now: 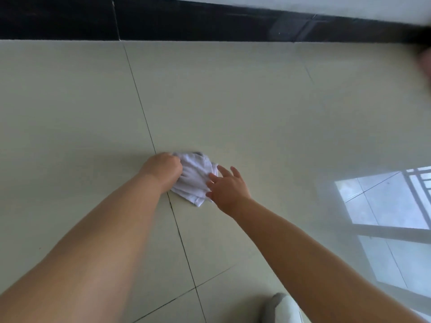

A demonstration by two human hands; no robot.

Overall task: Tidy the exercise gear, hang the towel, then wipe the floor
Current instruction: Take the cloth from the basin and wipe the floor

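Note:
A crumpled white cloth [196, 176] lies on the pale tiled floor [233, 101], over a dark grout line. My left hand [163, 169] grips the cloth's left side with curled fingers. My right hand [227, 185] rests on the cloth's right edge, its fingers spread and fairly straight. Both bare forearms reach in from the bottom of the view. No exercise gear or towel rail is in view.
A black skirting band [186, 22] runs along the far edge of the floor under a white wall. A window reflection [384, 201] shines on the tiles at the right. A white and grey shoe tip [283, 306] shows at the bottom.

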